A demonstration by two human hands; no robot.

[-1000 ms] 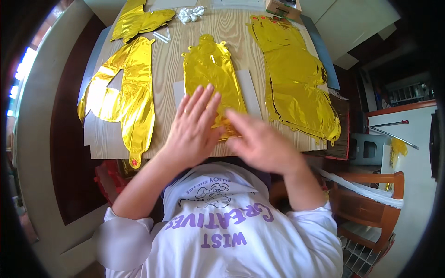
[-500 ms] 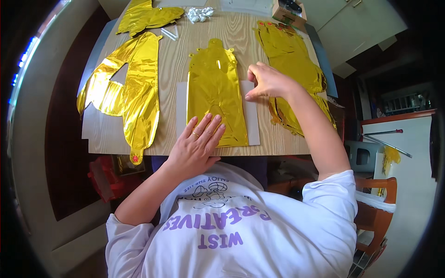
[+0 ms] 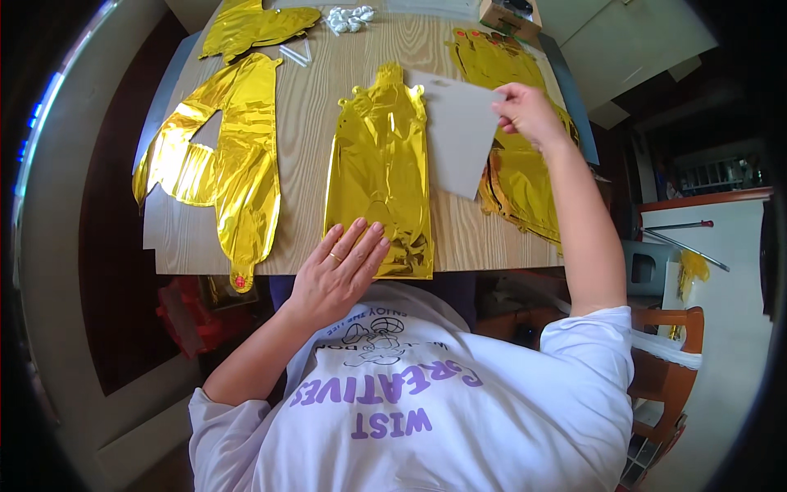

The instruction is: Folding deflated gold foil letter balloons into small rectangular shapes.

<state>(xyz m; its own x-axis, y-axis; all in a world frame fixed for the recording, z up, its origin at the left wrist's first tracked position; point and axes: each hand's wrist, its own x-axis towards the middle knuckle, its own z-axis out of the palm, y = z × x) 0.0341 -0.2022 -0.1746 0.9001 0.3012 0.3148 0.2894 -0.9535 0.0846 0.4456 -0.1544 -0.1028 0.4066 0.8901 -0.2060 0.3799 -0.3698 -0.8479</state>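
Observation:
A folded gold foil balloon (image 3: pixel 379 156) lies flat in front of me, its lower end at the table's near edge. My left hand (image 3: pixel 334 271) rests on that lower end with fingers stretched out. To the right, my right hand (image 3: pixel 529 115) pinches a grey-white card (image 3: pixel 459 135) by its right edge. The card is tilted, and its left side meets or passes behind the balloon; I cannot tell which. A stack of gold foil balloons (image 3: pixel 520 201) lies partly behind the card and my right hand.
An unfolded gold foil balloon (image 3: pixel 246 148) lies at the left, another (image 3: pixel 258 33) at the far left. White tubes (image 3: pixel 293 56) and a small white crumpled pile (image 3: pixel 348 18) lie toward the back. A box (image 3: pixel 510 18) stands at the far right of the wooden table (image 3: pixel 307 107).
My right hand has taken hold of the card and drawn it out from under the balloon, up and to the right. The balloon has shifted slightly toward me, under my left hand.

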